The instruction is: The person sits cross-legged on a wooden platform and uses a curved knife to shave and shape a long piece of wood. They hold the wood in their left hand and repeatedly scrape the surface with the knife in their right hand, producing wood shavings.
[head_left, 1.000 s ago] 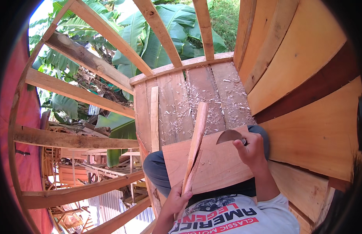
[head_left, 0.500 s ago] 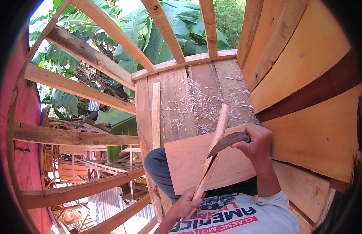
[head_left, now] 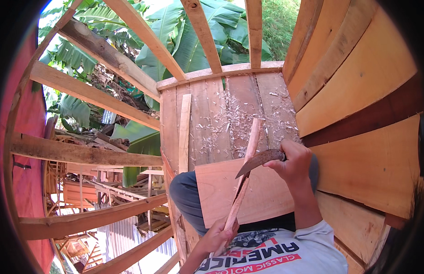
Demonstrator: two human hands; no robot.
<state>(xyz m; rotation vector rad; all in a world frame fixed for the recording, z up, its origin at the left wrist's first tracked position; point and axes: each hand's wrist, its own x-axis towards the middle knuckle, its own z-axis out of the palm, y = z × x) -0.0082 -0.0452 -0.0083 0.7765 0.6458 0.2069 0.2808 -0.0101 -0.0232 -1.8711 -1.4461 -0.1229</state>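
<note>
Now, through the head camera I watch from afar, the curved knife (head_left: 260, 160) lies across the stick (head_left: 253, 138); a second ago its blade hung clear, to the right. I take this to mean that the cutting edge is back at the wood, though I cannot tell whether it bites.

From left to right: well beyond the left fingers, at the far left, hangs a red sheet (head_left: 23, 182), then a railing of wooden slats (head_left: 84, 155). Nearer, and ahead of those fingers, a loose wooden strip (head_left: 184, 132) lies on the plank floor.

The left hand (head_left: 222, 234) is closed around the near end of the stick, fingers curled with no visible gap. From there the stick runs away from the body, leaning right, over a flat board (head_left: 216, 185) across the lap. A dark split shows along it, between the left fingers and the blade. Pale shavings (head_left: 239, 114) litter the floor ahead of both hands.

The right hand (head_left: 295, 160) is wrapped firmly around the knife's handle, which its fingers mostly hide. The stick is just left of these fingers, and the blade's tip pokes past it. To their right stands a plank wall (head_left: 367, 160).
</note>
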